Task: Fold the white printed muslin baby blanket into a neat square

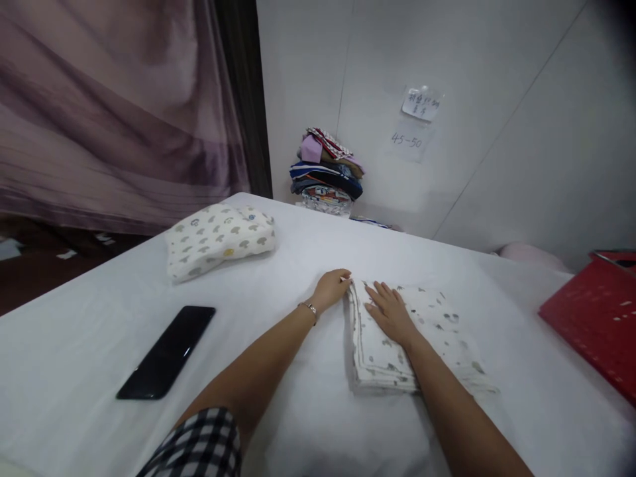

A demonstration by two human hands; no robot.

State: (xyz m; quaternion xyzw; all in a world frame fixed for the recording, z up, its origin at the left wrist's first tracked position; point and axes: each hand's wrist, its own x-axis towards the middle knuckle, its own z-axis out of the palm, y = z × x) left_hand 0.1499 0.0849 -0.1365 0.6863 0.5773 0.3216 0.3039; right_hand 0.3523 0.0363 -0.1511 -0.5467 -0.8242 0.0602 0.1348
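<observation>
A white cloth [437, 324] with small grey-green prints lies folded in several layers on the white-covered table [298, 238]. At its far left corner, my left hand [334, 289] pinches the edge of the cloth between thumb and fingers; a bracelet circles that wrist. My right hand [391, 314] rests flat on top of the cloth, fingers spread, just right of the left hand. Part of the cloth is hidden under the right hand and forearm.
A white bundle with grey prints [221, 240] sits at the far left, and a black phone [166, 352] lies nearer. Folded clothes [328, 169] are stacked beyond the far edge. A red bag or box [593, 318] stands at right. A pink curtain [119, 106] hangs at left.
</observation>
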